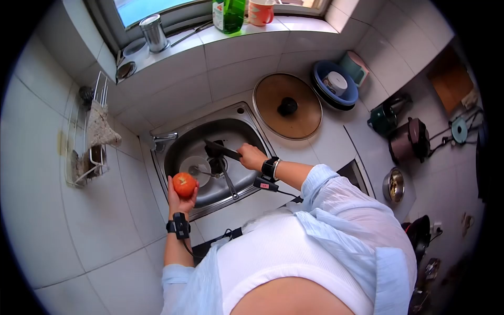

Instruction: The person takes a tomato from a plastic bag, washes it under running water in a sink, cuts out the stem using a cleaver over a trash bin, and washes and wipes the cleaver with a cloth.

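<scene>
A red-orange tomato (pixel 184 185) rests in my left hand (pixel 181 198), its fingers curled round it at the sink's near left edge. My right hand (pixel 252 157) is closed on the handle of a black knife (pixel 223 150), whose blade points left over the basin. Below the knife, the metal sink (pixel 178 138) holds a clear bowl (pixel 195 167), a dark object partly hidden by the knife, and a metal utensil (pixel 229 185). The faucet (pixel 165 137) stands at the sink's left corner.
Right of the sink a glass lid (pixel 273 113) leans on the tiled wall, beside a blue basin (pixel 322 70) with a white cup. A green bottle (pixel 229 16) and orange mug (pixel 260 11) stand on the sill. A wire rack (pixel 72 157) hangs at left; a metal bowl (pixel 394 185) lies far right.
</scene>
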`<state>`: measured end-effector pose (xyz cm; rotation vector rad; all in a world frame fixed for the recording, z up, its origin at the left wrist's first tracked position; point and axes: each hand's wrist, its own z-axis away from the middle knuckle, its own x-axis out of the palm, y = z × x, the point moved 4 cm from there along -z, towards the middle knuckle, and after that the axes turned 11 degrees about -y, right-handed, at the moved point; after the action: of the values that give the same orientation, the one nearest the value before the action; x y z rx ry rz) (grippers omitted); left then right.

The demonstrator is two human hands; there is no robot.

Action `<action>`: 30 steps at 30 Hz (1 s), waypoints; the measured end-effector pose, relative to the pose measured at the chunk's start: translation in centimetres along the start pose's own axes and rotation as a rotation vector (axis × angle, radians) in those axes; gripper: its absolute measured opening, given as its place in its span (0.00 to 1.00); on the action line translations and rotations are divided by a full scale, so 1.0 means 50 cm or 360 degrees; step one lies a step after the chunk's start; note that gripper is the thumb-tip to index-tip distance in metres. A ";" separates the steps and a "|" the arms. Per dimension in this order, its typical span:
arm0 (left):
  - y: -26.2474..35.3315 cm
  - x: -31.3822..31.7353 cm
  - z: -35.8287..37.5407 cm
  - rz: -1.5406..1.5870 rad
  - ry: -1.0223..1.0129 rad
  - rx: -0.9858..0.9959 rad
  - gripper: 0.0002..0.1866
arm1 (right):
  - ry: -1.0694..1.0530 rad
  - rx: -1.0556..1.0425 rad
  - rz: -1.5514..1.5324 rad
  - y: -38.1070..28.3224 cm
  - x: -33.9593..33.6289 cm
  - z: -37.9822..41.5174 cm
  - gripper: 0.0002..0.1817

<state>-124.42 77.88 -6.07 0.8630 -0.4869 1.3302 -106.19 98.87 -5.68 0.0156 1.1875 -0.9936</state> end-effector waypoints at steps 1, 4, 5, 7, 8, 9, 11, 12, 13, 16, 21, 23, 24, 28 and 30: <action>0.007 -0.006 0.003 -0.0035 -0.0020 -0.0009 0.36 | 0.0036 0.0012 -0.0016 -0.011 -0.002 0.010 0.11; 0.004 -0.017 0.000 -0.0002 -0.0132 -0.0003 0.36 | 0.0488 -0.0451 -0.0225 -0.060 -0.033 0.072 0.12; -0.002 -0.014 -0.003 -0.0022 -0.0146 -0.0031 0.36 | 0.0512 -0.0512 -0.0265 -0.071 -0.037 0.083 0.12; -0.004 -0.018 0.000 -0.0102 0.0003 0.0044 0.36 | 0.0386 -0.0405 -0.0130 -0.065 -0.019 0.070 0.11; -0.005 -0.036 -0.017 -0.0062 -0.0063 -0.0050 0.35 | 0.0400 -0.0393 -0.0138 -0.056 -0.016 0.075 0.11; -0.009 -0.027 -0.013 -0.0083 -0.0065 -0.0056 0.35 | 0.0263 -0.0274 0.0107 -0.054 -0.006 0.076 0.11; -0.015 -0.006 -0.006 -0.0056 -0.0002 -0.0068 0.33 | 0.0147 -0.0150 0.0335 -0.049 0.005 0.082 0.11; -0.017 -0.002 -0.009 -0.0066 -0.0007 -0.0069 0.33 | 0.0257 -0.0269 0.0173 -0.050 -0.004 0.102 0.11; -0.015 0.001 -0.013 -0.0163 -0.0084 -0.0039 0.32 | 0.0361 -0.0387 0.0009 -0.046 -0.015 0.123 0.11; -0.003 -0.017 -0.049 -0.0368 -0.0085 -0.0007 0.32 | 0.0347 -0.0489 -0.0064 0.004 -0.053 0.171 0.14; -0.011 -0.032 -0.086 -0.0389 0.0049 0.0066 0.35 | 0.0351 -0.0657 -0.0185 0.145 -0.107 0.288 0.22; -0.025 -0.017 -0.079 -0.0389 0.0159 0.0121 0.36 | 0.0356 -0.0627 -0.0084 0.218 -0.109 0.352 0.25; -0.031 -0.004 -0.078 -0.0390 0.0148 0.0154 0.37 | 0.0323 -0.0584 -0.0063 0.255 -0.106 0.379 0.26; -0.066 0.059 -0.065 -0.0461 0.0201 0.0272 0.37 | 0.0335 -0.0411 0.0099 0.407 -0.056 0.466 0.26; -0.065 0.023 -0.093 -0.0507 0.0423 0.0277 0.35 | 0.0355 -0.0368 0.0125 0.459 -0.032 0.495 0.26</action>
<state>-121.78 82.18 -8.91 0.8497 -0.0226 1.1792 -72.50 101.43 -4.75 -0.0098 1.4902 -0.7954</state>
